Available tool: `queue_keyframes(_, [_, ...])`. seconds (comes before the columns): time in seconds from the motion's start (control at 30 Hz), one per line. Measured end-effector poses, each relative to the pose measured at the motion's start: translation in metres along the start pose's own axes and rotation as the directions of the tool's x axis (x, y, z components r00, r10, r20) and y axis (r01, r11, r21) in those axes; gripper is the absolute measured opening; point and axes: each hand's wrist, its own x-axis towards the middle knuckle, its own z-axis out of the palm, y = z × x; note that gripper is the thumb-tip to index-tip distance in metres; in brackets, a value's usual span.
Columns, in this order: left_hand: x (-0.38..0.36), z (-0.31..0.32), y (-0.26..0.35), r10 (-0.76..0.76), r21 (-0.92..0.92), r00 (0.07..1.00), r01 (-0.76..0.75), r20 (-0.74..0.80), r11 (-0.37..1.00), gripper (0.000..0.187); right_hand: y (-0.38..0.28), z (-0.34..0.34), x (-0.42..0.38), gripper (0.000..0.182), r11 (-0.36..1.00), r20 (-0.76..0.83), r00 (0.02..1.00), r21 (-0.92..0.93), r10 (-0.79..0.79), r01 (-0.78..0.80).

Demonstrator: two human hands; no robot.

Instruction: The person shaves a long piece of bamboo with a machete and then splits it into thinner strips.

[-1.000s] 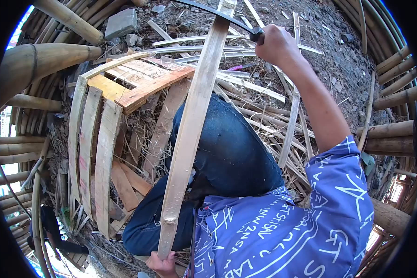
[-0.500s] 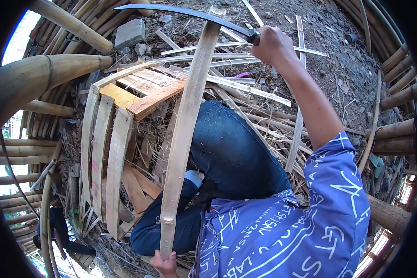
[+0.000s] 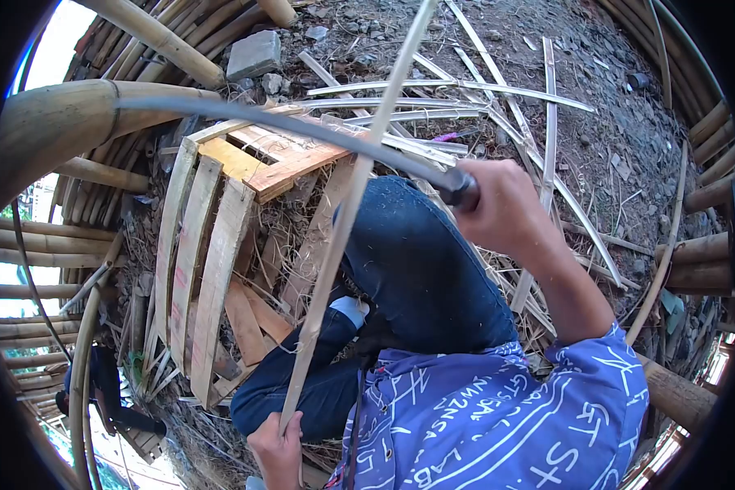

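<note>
Grey dirt ground [image 3: 596,122] carries slatted wooden crate [image 3: 220,282]. Long pale bamboo strip [image 3: 348,220] slants past crate's right corner, lower end in closed left hand [image 3: 275,445]. Curved grey metal blade [image 3: 290,123] crosses strip; right hand [image 3: 506,204] wraps dark handle [image 3: 465,196].

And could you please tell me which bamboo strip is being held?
The long strip running up from the left hand, crossed in view by the curved blade; the other bamboo strips lie on the ground.

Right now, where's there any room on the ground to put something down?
The stony ground between the pale strips and the picture's right-hand bamboo poles looks mostly bare. Around the knee, it's crowded with the crate, loose shavings, the held strip and the sickle.
</note>
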Motion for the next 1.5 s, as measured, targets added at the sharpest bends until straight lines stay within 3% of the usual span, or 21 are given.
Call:
queue_keyframes(0.13, [0.013,0.0,0.029,0.134,0.154,0.99,-0.14,0.044,0.978,0.018,-0.008,0.006,-0.011,0.011,0.997,0.027,0.997,-0.013,-0.074,0.075])
queue_keyframes(0.2, [0.018,0.004,0.034,0.178,0.022,0.974,-0.183,0.141,0.983,0.014,-0.01,0.005,-0.015,0.011,0.998,0.036,0.998,-0.024,-0.059,0.06])
queue_keyframes(0.3, [0.023,0.007,0.042,0.223,-0.027,0.952,-0.222,0.209,0.975,0.013,-0.008,0.003,-0.02,0.013,0.998,0.056,0.998,-0.055,-0.026,0.029])
queue_keyframes(0.4, [0.021,0.01,0.042,0.18,0.037,0.957,-0.193,0.226,0.98,0.011,-0.003,0.007,-0.026,0.014,0.995,0.062,0.998,-0.093,-0.013,0.019])
queue_keyframes(0.63, [0.014,0.002,0.06,0.216,-0.045,0.96,-0.212,0.178,0.976,0.01,0.009,0.01,-0.026,0.014,0.959,-0.022,1.0,-0.285,-0.016,0.009])
queue_keyframes(0.8, [0.009,0.005,0.058,0.159,-0.08,0.958,-0.143,0.24,0.986,0.012,0.033,0.011,-0.013,0.012,0.955,-0.093,0.989,-0.265,0.116,-0.137])
queue_keyframes(1.0, [0.011,0.003,0.06,0.101,-0.11,0.952,-0.071,0.29,0.991,0.013,0.027,0.006,-0.006,0.014,0.915,-0.097,0.987,-0.373,0.13,-0.157])
queue_keyframes(1.43, [0.002,0.004,0.048,0.047,-0.138,0.935,0.002,0.351,0.99,0.015,0.043,0.003,0.013,0.015,0.893,-0.148,0.986,-0.429,0.077,-0.134])
queue_keyframes(1.5, [-0.002,0.004,0.044,0.043,-0.104,0.931,-0.005,0.363,0.995,0.014,0.048,-0.008,0.022,0.014,0.862,-0.181,0.963,-0.435,0.199,-0.259])
